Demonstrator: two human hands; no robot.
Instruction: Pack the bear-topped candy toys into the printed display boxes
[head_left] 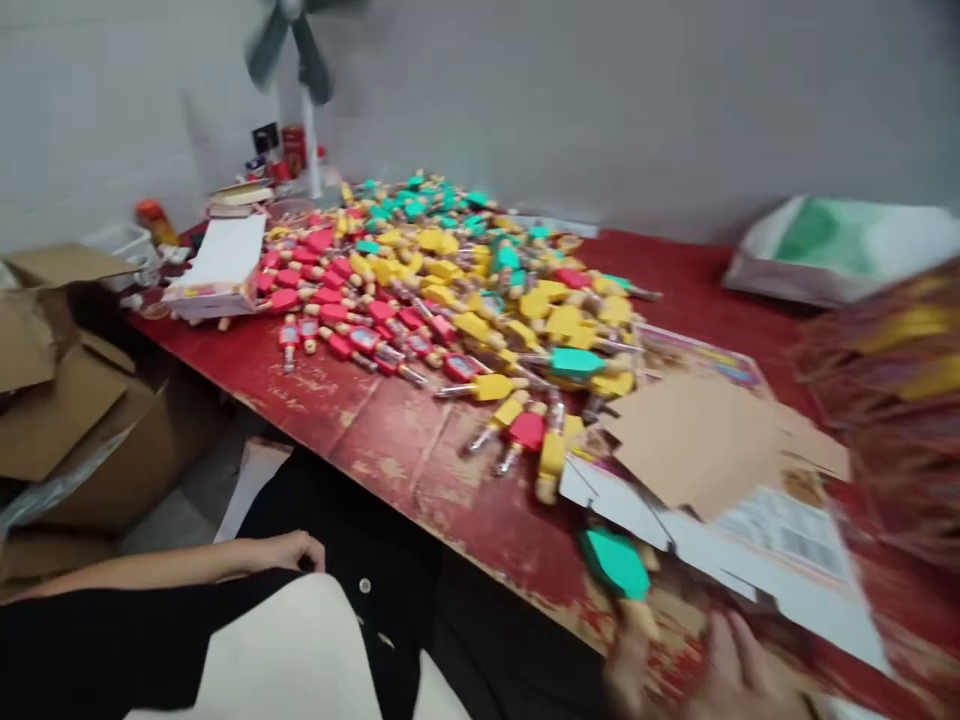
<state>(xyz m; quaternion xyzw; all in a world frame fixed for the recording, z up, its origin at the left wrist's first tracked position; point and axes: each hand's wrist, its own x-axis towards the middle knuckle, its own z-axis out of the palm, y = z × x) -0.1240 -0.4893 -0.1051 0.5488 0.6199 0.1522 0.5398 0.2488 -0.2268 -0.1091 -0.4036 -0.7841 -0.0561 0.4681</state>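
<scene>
Head view: printing lies on the printed sheet [795, 530] at right, which has a fine-print block and a coloured band, all too blurred to read; a white bag [840, 245] at the back bears a green blotch, no wording legible; a small red box [293, 150] near the fan [309, 60] is likewise unreadable.

The red table [450, 465] is chipped along its front edge, which runs from upper left down to lower right; a strip of worn paint lies open between that edge and the pile [442, 292] of red, yellow and teal pieces; more red surface shows between pile and bag; tan card [697, 435] lies on the sheet, and blurred packaging [892, 400] bounds the right side.

The right hand [742, 675] is at the lower right, over the front edge, blurred, thumb and fingers apart; a teal piece [615, 565] lies against the thumb, tan end toward it, just beside the sheet; whether it is gripped cannot be told; the left hand [296, 550] rests on black clothing [330, 500], fingers curled, contents hidden.
</scene>
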